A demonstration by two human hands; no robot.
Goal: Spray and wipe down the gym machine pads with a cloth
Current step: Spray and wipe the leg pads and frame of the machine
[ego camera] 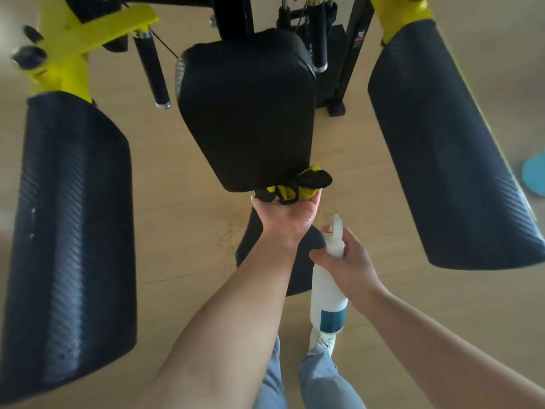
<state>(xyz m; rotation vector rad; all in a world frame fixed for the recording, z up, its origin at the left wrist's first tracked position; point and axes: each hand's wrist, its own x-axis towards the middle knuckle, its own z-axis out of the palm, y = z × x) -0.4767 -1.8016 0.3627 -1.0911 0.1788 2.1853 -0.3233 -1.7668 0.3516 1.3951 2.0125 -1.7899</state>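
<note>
three big pads [73, 231] [247, 113] [451, 149], one cloth [298, 187], one spray bottle [327, 293]

matt black vinyl centre pad [247, 113]; ribbed side pads [70, 231]; translucent plastic spray bottle [327, 293]; crumpled cloth [298, 187]; wood-look floor [182, 231].

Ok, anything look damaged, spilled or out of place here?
Nothing spilled or askew. Only small pale flecks on the left arm pad, scuffs or glare I cannot tell, and dark speckling on the floor beside the left hand holding the cloth.
</note>
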